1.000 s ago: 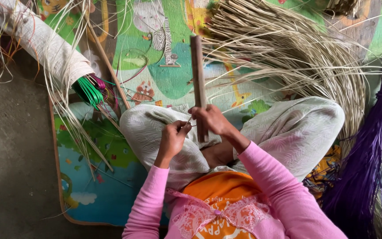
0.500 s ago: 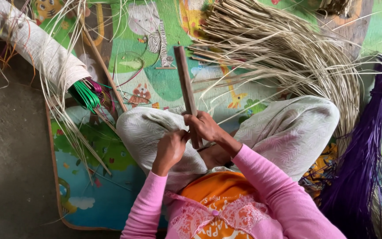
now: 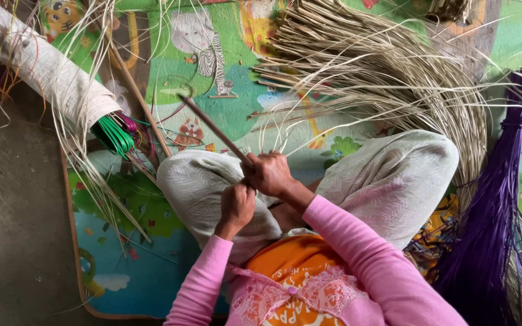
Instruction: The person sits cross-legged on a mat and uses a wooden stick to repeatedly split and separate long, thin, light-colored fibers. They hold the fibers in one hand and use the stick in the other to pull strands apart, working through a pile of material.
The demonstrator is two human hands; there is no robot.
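Right hand (image 3: 268, 173) closed around a brown stick (image 3: 212, 127) slanting up-left over our lap, left hand (image 3: 237, 204) fisted just below, its contents hidden from us, pale reeds (image 3: 382, 72) beyond, purple bundle (image 3: 490, 229) cut off.

head-worn view, straight down, close

Matt wooden stick (image 3: 212, 125), dry pale straw (image 3: 382, 66), glossy purple plastic strips (image 3: 496, 199).
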